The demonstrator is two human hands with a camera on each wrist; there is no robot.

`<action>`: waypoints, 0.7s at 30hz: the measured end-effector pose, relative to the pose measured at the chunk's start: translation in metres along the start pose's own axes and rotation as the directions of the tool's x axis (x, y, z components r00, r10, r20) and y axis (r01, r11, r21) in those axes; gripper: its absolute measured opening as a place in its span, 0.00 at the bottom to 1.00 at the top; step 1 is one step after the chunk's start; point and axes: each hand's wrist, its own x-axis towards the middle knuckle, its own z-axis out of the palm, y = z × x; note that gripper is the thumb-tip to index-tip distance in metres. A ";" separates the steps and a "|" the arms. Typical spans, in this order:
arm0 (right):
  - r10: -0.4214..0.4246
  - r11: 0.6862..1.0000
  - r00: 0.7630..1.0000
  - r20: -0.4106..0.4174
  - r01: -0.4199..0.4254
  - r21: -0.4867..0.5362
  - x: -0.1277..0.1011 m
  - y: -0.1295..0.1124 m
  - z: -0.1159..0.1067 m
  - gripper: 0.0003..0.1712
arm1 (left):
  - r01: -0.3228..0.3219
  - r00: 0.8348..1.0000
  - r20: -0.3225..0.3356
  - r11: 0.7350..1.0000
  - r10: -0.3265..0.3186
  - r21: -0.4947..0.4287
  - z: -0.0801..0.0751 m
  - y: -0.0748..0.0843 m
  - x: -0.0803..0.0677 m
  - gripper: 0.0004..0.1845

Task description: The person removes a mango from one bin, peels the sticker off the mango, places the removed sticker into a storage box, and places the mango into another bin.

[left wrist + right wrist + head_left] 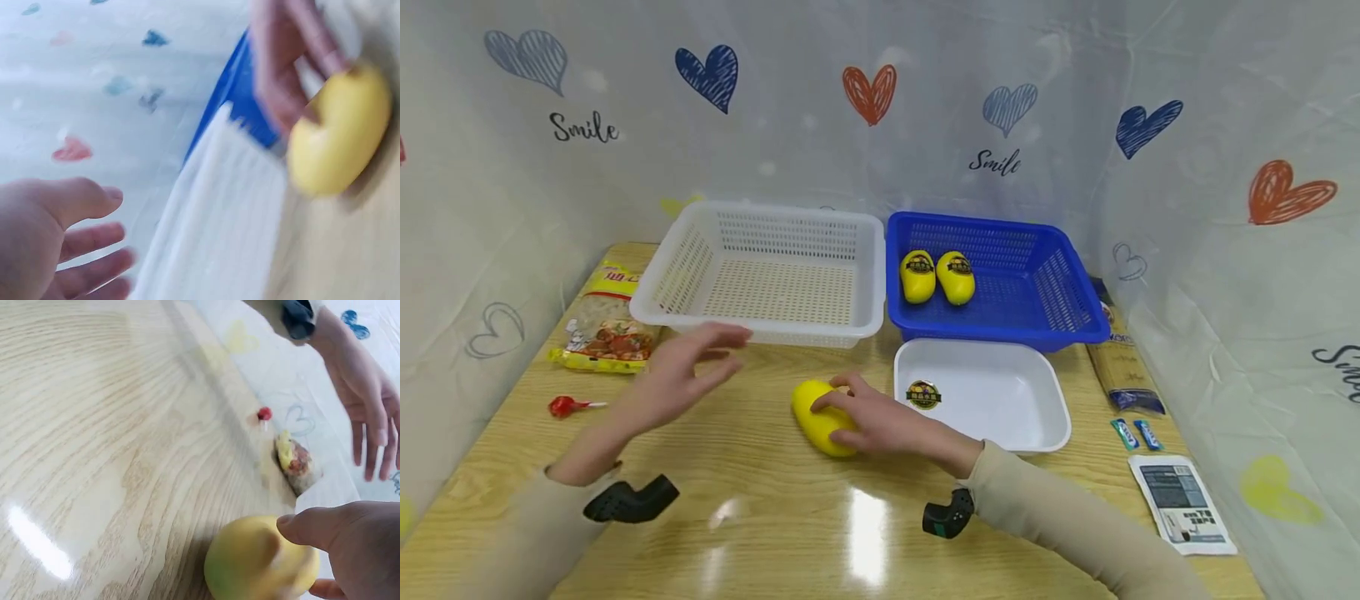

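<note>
My right hand (883,419) grips a yellow mango (808,406) low over the wooden table, thumb on the near side and fingers across its top. In the left wrist view the fingertips press on one end of that mango (344,144); the right wrist view shows a greenish patch on it. My left hand (673,379) hangs in the air by the white basket's front left corner, fingers loosely extended and holding nothing. Two more mangoes (917,287) with black and gold labels lie in the blue basket (1022,329). A similar label (923,395) shows at the white dish's left side.
The white basket (760,333) stands left of the blue one, with the white dish (1015,408) in front. At the left lie a snack bag (610,325) and a red lollipop (561,407). A noodle pack (1123,367), two small wrapped sweets (1125,434) and a white pouch (1183,504) line the right.
</note>
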 end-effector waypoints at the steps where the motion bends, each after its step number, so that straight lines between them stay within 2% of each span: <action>1: -0.002 1.000 1.000 0.006 0.002 0.002 0.000 -0.001 0.000 0.23 | 0.000 1.000 -0.030 0.998 0.001 0.057 -0.012 -0.004 0.004 0.19; 3: -0.003 1.000 1.000 0.012 0.003 -0.003 0.000 -0.002 0.000 0.23 | 0.053 0.996 -0.075 0.987 -0.042 0.149 -0.034 -0.015 0.010 0.19; 5: -0.001 1.000 1.000 0.006 0.001 -0.008 0.000 -0.003 0.001 0.23 | 0.143 0.988 -0.076 0.971 -0.131 0.192 -0.054 -0.032 0.015 0.21; 7: 0.002 1.000 1.000 0.000 -0.002 -0.010 0.001 -0.002 0.002 0.24 | 0.232 0.973 -0.054 0.956 -0.226 0.180 -0.070 -0.052 0.019 0.23; 9: 0.002 1.000 1.000 -0.004 -0.002 -0.004 0.002 -0.002 0.004 0.25 | 0.308 0.951 -0.014 0.941 -0.309 0.144 -0.081 -0.071 0.019 0.26; 10: -0.001 1.000 1.000 -0.006 0.001 -0.001 0.002 -0.002 0.005 0.25 | 0.352 0.934 0.015 0.928 -0.356 0.121 -0.085 -0.080 0.019 0.28; 13: -0.012 1.000 1.000 -0.007 0.012 -0.022 0.002 -0.003 0.008 0.25 | 0.448 0.891 0.075 0.894 -0.448 0.014 -0.091 -0.099 0.014 0.33; 16: -0.024 0.998 1.000 0.010 0.025 -0.050 0.001 -0.004 0.011 0.25 | 0.528 0.847 0.110 0.847 -0.520 -0.063 -0.092 -0.110 0.008 0.37; 18: -0.027 0.998 0.999 0.025 0.029 -0.064 -0.001 -0.005 0.012 0.25 | 0.556 0.830 0.125 0.823 -0.544 -0.114 -0.091 -0.116 0.006 0.39; 21: -0.038 0.997 0.999 0.038 0.041 -0.066 -0.003 -0.006 0.012 0.25 | 0.579 0.816 0.136 0.796 -0.562 -0.179 -0.088 -0.123 0.003 0.40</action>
